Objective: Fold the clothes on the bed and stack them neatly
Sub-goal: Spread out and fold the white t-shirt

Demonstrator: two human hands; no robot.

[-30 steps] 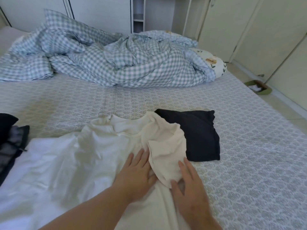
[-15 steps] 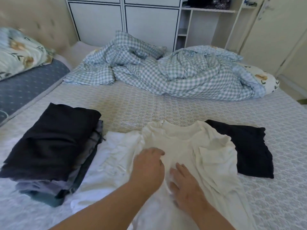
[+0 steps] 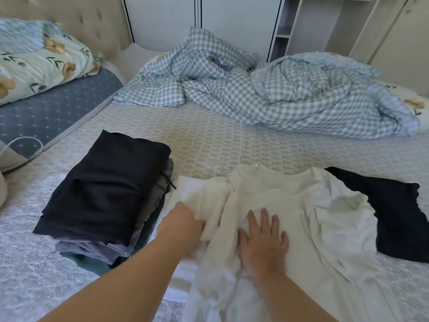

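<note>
the cream shirt [image 3: 274, 201] lies spread and rumpled on the bed [image 3: 220, 145] near its near edge, partly over a white garment [image 3: 185, 191]. head view: the right hand [image 3: 264, 240] presses flat on the shirt's middle, fingers straight, grasping nothing. the left hand [image 3: 183, 226] now grips the shirt's left side, fingers curled into the fabric; a second ago both palms lay flat near the right sleeve. judgement: the work has moved to the left side fold. the folded stack [image 3: 104, 201], dark garment on top, sits just left of the shirt. a dark folded piece [image 3: 394, 212] lies at the right. a checked duvet [image 3: 255, 89] is bunched toward the far edge.
</note>
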